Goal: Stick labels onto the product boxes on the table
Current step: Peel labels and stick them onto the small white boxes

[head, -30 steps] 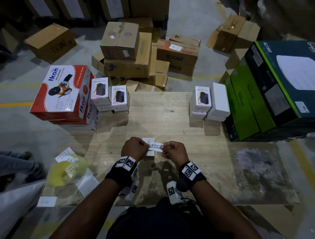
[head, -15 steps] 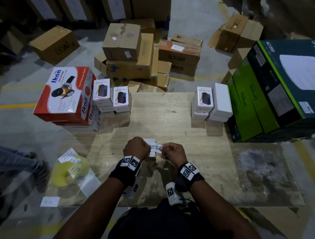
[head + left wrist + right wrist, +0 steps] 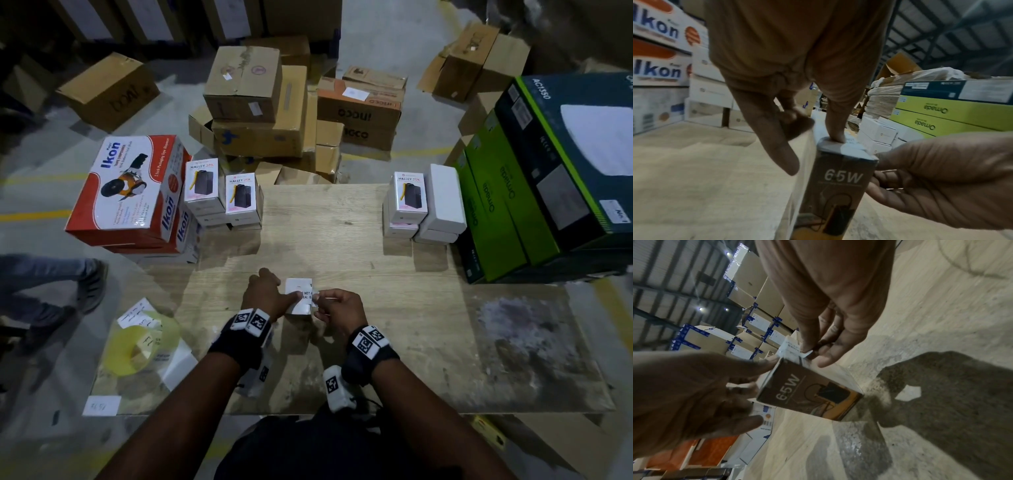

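Fingertip contact defines the step in hand: the left hand (image 3: 789, 68) sets its thumb tip straight down on the near end of the label (image 3: 307, 297), pinning it to the top face of the product box (image 3: 809, 391), while its other fingers extend along the box's left side. The right hand (image 3: 337, 308) pinches the label's free end at 3 o'clock of the box between thumb and forefinger, keeping it taut and slightly raised; its remaining fingers curl loosely. The box stands upright on the table (image 3: 394, 308), front centre, directly before the person.

Judged state: label partly applied, one end anchored, the other not yet down.

Next move, as judged: lower the free end over the box edge, then wipe from the anchored end toward 3 o'clock to exclude creases.

Unlabelled stock appears to wait in the stacks at 11 o'clock (image 3: 222, 195) and 1 o'clock (image 3: 409, 198); the label roll (image 3: 137, 346) lies at 9 o'clock.
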Demonstrator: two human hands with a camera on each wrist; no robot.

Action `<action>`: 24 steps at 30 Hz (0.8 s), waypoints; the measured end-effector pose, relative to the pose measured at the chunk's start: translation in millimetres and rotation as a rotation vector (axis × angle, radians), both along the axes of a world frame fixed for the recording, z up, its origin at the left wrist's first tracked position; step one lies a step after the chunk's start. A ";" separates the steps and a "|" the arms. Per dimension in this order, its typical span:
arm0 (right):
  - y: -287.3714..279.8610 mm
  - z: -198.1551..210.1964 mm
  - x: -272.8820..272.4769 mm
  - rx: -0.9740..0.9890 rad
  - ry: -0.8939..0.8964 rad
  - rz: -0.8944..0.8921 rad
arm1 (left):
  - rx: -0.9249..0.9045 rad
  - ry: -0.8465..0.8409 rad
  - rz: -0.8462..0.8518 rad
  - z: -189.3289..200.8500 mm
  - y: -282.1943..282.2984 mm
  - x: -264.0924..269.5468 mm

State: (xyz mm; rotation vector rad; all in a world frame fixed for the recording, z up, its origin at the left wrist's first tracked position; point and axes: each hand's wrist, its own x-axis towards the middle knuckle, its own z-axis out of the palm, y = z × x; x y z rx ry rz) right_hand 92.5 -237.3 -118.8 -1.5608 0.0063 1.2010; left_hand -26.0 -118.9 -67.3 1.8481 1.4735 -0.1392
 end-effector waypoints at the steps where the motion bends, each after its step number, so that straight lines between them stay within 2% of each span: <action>1: -0.1 1.5 0.0 -0.016 0.007 0.002 | -0.054 -0.058 0.027 -0.8 1.7 -2.7; 4: -7.6 -4.8 2.0 -0.170 -0.023 0.073 | -0.121 -0.174 -0.021 -4.1 4.6 -8.0; 6: -13.1 -6.9 2.8 -0.231 -0.071 0.077 | -0.165 -0.220 0.004 -5.7 5.2 -8.6; 9: -7.7 -3.4 5.6 -0.144 -0.224 -0.026 | -0.223 -0.273 0.096 -5.7 6.0 -6.7; 12: 3.5 15.6 3.1 -0.051 -0.400 0.087 | -0.216 -0.311 0.158 -8.5 2.4 -6.7; 17: 5.6 20.8 -8.7 -0.084 -0.654 0.229 | -0.200 -0.358 0.223 -13.6 1.7 -6.3; 21: -10.7 15.4 -11.0 -0.111 -0.716 0.328 | -0.154 -0.396 0.225 -14.7 -1.7 -5.7; 24: -23.6 15.7 -6.1 -0.108 -0.681 0.411 | -0.163 -0.448 0.209 -18.0 -5.2 -10.8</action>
